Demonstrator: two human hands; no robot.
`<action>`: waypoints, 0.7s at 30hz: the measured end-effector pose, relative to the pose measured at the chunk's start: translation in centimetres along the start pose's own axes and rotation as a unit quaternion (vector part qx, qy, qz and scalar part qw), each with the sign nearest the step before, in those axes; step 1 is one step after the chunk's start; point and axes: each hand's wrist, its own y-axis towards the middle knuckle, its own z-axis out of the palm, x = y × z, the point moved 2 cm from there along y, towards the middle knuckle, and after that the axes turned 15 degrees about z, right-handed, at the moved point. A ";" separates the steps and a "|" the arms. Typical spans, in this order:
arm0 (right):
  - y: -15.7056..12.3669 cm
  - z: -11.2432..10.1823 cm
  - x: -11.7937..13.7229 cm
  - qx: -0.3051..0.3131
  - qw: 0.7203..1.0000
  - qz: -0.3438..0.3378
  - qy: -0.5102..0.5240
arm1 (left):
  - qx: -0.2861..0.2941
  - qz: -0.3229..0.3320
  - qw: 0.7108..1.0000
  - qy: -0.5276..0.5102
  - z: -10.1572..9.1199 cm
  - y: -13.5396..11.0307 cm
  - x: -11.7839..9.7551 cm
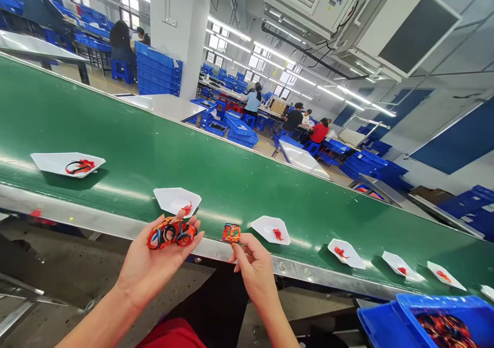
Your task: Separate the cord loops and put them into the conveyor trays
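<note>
One bright workroom (181, 34) forms our background, with stacked blue crates (158, 70) by a pillar and several people at work. Before it slopes the green belt (216, 168), edged on our side by a metal rail (324, 276). A blue bin (463, 307) of orange-and-black pieces stands at lower right. Seven white dishes (262, 227) line the belt, red items visible in most.

Our left grip (154, 263) is palm up, fingers loosely spread, cradling a cluster of orange-and-black bands (173, 233); we should hold it level, lest they slide. Our right grip (254, 265) pinches a small patterned piece (231, 233) over the belt's near edge; light pressure at its border, we judge, leaves its face open to inspection.
</note>
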 end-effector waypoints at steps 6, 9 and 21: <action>1.5 1.3 -1.4 0.021 0.999 0.036 0.035 | -0.024 0.023 0.999 -0.018 -0.9 0.7 -1.5; 2.1 2.1 -1.7 0.045 0.991 0.082 0.093 | -0.023 0.031 0.999 -0.027 -1.3 1.1 -2.4; 4.3 5.2 -0.8 0.082 0.935 0.244 0.244 | -0.038 0.082 0.995 -0.030 -3.4 2.3 -5.6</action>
